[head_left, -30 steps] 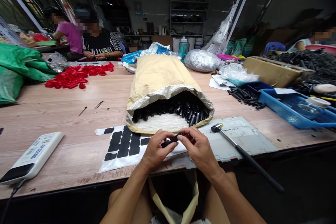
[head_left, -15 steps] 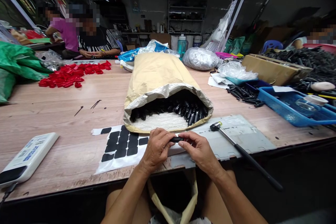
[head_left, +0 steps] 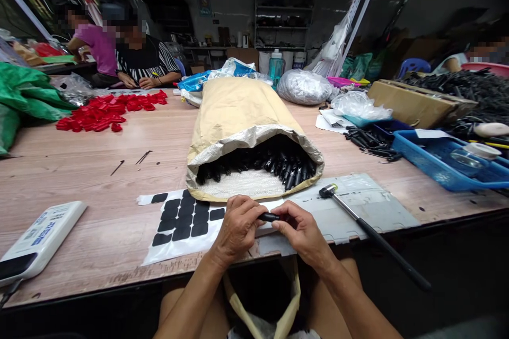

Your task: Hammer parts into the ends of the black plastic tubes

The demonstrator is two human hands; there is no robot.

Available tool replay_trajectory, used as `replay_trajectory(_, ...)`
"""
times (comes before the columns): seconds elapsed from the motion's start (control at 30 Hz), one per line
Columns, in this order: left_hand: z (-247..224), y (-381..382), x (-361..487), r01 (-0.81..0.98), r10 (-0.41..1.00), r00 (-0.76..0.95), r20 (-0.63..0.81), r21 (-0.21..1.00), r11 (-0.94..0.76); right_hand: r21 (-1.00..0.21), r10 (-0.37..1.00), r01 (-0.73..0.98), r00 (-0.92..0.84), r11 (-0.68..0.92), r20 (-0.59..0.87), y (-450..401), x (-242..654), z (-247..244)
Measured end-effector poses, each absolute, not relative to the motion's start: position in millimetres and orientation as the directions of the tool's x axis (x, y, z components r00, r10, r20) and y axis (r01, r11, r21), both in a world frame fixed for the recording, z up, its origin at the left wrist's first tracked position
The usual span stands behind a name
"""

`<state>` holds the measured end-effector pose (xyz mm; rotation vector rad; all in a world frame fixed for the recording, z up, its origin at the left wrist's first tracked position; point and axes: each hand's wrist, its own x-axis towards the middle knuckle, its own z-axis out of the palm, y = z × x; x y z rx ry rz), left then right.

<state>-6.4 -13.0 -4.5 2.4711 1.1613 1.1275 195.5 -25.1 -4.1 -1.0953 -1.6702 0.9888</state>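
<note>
Lower centre: a black tube, long axis running roughly left to right, gripped by the left hand. The right hand narrowly pinches its right end.

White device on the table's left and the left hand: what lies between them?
A white sheet of black patches lies between the device and left hand, in the head view.

Small black cylindrical piece, nearly level, held between both hands, left end hidden.
</note>
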Motion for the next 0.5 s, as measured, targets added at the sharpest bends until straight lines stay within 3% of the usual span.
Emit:
replay_trajectory(0.13, -1.7, -13.4, -4.4, 0.579, 0.731, 0.438, 0.524, 0.458, -0.675, -0.875, 0.930, 0.332, -0.228, 0.353, 0.289, -26.8, 199.5, -4.6)
replay_trajectory(0.3, -1.2, -13.3, -3.7, 0.587, 0.725, 0.458, 0.514, 0.437, -0.681, -0.707, 0.876, 0.519, -0.311, 0.481, 0.368, -28.3, 201.1, 0.5)
replay_trajectory(0.5, -2.5, -14.7, -3.0, 0.591, 0.716, 0.458, 0.526, 0.421, -0.688, -0.560, 0.862, 0.655, -0.375, 0.507, 0.342, -29.6, 201.4, 5.1)
